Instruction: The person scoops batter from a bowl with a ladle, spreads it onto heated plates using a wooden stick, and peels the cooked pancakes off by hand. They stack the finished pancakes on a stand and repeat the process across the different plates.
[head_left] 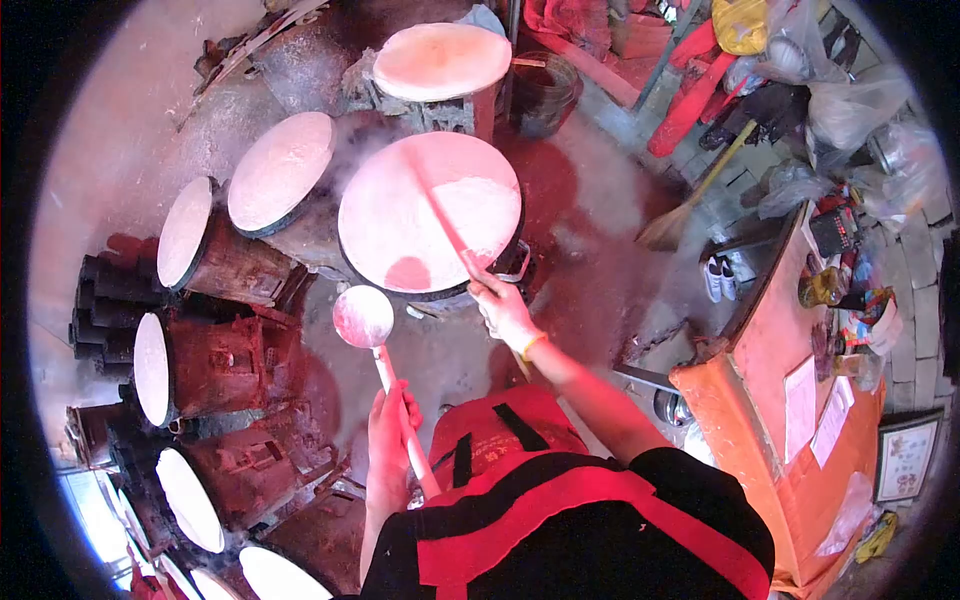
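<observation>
Left hand: closed around the handle of a ladle, bowl raised and level, just beside the near rim of the large round griddle. Ladle bowl coated in pale batter.

Right hand: closed on the near end of a long flat stick, at the griddle's front edge. Stick laid diagonally across the griddle surface, touching it, far end toward the upper left. Yellow band noted on the right wrist.

Griddle surface: covered with a thin pale sheet, whiter patch on the right, small reddish patch near the front rim. Steam seen at the upper left edge.

Round pale discs noted on other stands: one behind the griddle, one to its left, one further left. Further discs in a row down the left side, mounted on dark, soot-stained stoves.

Right side: orange worktop with papers and small bottles. Broom leaned near it. Pair of white shoes on the floor. Bags and bundles at the upper right. Dark bucket behind the griddle.

Red apron over black shirt worn by the person.
</observation>
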